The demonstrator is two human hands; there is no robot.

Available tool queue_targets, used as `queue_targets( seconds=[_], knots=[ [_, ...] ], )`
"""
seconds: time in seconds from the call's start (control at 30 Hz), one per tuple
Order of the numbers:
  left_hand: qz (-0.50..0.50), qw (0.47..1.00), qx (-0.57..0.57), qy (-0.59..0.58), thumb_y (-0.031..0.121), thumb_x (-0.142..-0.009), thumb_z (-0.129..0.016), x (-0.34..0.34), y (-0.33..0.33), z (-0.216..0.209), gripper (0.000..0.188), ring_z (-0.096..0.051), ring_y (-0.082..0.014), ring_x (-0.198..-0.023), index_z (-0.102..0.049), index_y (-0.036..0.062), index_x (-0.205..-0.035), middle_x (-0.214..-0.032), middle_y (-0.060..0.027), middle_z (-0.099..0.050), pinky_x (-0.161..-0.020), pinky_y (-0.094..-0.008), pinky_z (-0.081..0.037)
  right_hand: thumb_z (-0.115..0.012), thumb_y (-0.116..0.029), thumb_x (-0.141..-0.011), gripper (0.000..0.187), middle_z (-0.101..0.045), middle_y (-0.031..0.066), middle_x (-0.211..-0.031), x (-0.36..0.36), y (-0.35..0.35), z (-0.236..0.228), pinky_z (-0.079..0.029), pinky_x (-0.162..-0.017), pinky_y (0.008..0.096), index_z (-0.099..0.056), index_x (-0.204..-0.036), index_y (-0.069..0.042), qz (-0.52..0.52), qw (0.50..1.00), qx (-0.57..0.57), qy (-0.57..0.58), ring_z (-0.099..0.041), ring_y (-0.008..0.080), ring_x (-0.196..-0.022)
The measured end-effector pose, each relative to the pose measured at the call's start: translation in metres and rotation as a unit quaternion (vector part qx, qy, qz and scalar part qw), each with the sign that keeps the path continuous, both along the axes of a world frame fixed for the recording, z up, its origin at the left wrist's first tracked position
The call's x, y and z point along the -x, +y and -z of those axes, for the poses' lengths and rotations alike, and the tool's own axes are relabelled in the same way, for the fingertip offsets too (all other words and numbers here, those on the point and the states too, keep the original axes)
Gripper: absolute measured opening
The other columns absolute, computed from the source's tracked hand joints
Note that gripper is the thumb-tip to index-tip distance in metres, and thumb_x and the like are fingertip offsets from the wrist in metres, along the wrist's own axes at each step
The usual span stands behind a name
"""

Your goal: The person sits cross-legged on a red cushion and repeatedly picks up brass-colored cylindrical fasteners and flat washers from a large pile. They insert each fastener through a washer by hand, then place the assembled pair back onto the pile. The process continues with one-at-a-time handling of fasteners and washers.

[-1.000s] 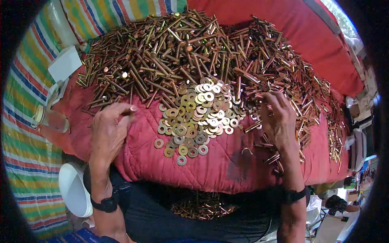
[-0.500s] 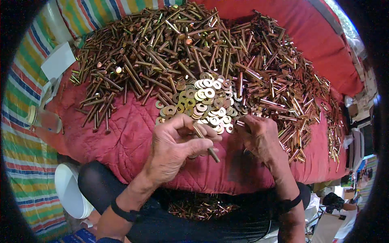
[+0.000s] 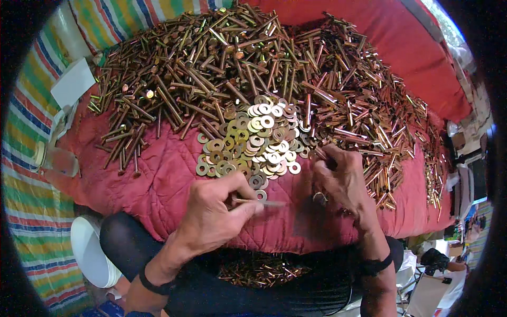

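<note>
The red quilted cloth [image 3: 142, 185] ends in a rounded near edge at the person's lap; bare room lies on its left and between the hands. The bolt heap [image 3: 179, 63] bounds the far side and right. The washer pile [image 3: 261, 137] sits mid-cloth, more exposed since the left hand [image 3: 214, 211] drew nearer and leftward, pinching a bolt [image 3: 272, 203], now more level. The right hand [image 3: 340, 177] curls beside the washers; its exact grip is unclear.
</note>
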State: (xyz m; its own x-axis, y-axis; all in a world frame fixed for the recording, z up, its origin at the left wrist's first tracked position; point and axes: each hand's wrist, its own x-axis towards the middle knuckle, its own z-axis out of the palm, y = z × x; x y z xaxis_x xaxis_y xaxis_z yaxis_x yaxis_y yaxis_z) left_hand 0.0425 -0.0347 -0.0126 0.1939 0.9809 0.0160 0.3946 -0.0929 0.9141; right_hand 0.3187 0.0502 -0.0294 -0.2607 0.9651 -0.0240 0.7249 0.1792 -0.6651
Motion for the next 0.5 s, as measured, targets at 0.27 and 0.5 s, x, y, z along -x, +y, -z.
queue_targets(
  seconds=[0.27, 0.5],
  knots=[
    [-0.061, 0.989, -0.059, -0.117, -0.005, -0.084, -0.079, -0.008, 0.001, 0.013, 0.01, -0.074, -0.0187, -0.084, -0.071, 0.0008, -0.087, -0.095, -0.0114, -0.077, -0.075, -0.0303, -0.058, -0.064, -0.002, -0.091, 0.023, -0.061, 0.0168, -0.075, 0.021, -0.045, -0.017, -0.05, -0.065, 0.0374, -0.065, -0.114, 0.002, -0.112, 0.989, -0.032, 0.087, -0.059, 0.0239, -0.064],
    [0.028, 0.949, -0.311, 0.038, -0.007, -0.081, -0.076, -0.026, -0.004, 0.025, 0.019, -0.074, -0.0303, -0.085, -0.065, -0.0011, -0.095, -0.096, -0.0163, -0.073, -0.069, -0.0375, -0.059, -0.07, 0.0, -0.085, 0.018, -0.063, 0.0097, -0.079, 0.021, -0.059, -0.018, -0.049, -0.067, 0.036, -0.066, -0.103, -0.002, -0.185, 0.979, -0.082, 0.011, -0.065, 0.0177, -0.07]
  ],
)
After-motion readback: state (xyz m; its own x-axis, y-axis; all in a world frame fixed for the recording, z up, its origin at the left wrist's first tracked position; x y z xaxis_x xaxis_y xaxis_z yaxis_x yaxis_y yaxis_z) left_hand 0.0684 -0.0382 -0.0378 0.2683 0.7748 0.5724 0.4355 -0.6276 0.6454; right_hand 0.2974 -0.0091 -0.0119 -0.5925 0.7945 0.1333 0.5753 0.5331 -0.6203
